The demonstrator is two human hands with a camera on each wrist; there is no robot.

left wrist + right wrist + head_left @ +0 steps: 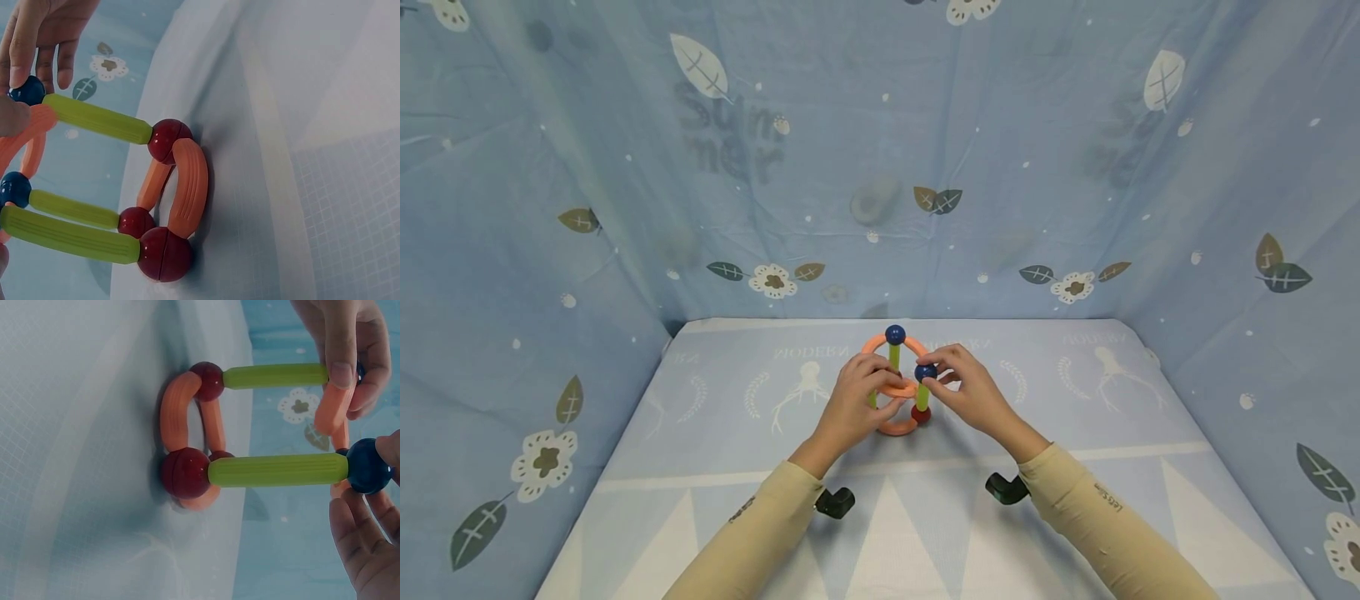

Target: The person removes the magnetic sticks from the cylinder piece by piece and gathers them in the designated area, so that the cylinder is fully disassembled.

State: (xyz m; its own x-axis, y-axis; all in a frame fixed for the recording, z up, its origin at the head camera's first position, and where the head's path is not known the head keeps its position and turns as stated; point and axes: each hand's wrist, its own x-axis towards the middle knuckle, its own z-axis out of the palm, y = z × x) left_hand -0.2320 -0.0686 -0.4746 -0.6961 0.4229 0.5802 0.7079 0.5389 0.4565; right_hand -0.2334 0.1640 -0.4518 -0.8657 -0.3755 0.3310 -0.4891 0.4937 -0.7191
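Note:
A toy frame of balls and rods stands upright on the table. Its base has red balls [186, 473] joined by curved orange rods [189, 187]. Straight green rods [278, 470] rise from these to blue balls. My left hand [857, 400] pinches a curved orange rod [902, 390] at the top left, its fingers covering the blue ball there. With thumb and fingers, my right hand [970, 392] holds the right blue ball [926, 372] on top of its green rod. The free end of the held orange rod lies close to that ball; whether they touch, I cannot tell.
Another blue ball [895, 334] tops the far green rod, with curved orange rods on either side. Two dark objects [835, 503] [1006, 489] show by the wrists. A patterned cloth covers the table [1075, 400], and blue curtains [880, 167] stand behind and beside it.

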